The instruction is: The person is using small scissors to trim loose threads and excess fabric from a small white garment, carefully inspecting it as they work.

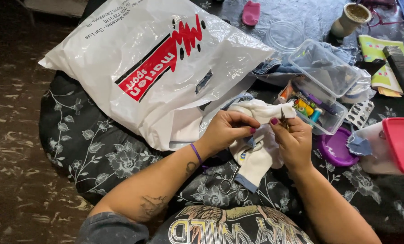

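Both of my hands work on a white sock with blue trim (256, 158) over a dark flowered cloth. My left hand (226, 131) pinches the sock's fabric between thumb and fingers. My right hand (292, 140) grips the sock from the right, and a small thin metal tool (284, 118) sticks up between its fingers. A pair of scissors (229, 183) lies on the cloth just below the sock, partly hidden by it.
A large white plastic bag with red print (156, 63) lies to the upper left. An open clear sewing box with thread spools (319, 108), a purple lid (335, 149), a pink-lidded container (398, 144), a cup (352, 18) and papers crowd the right.
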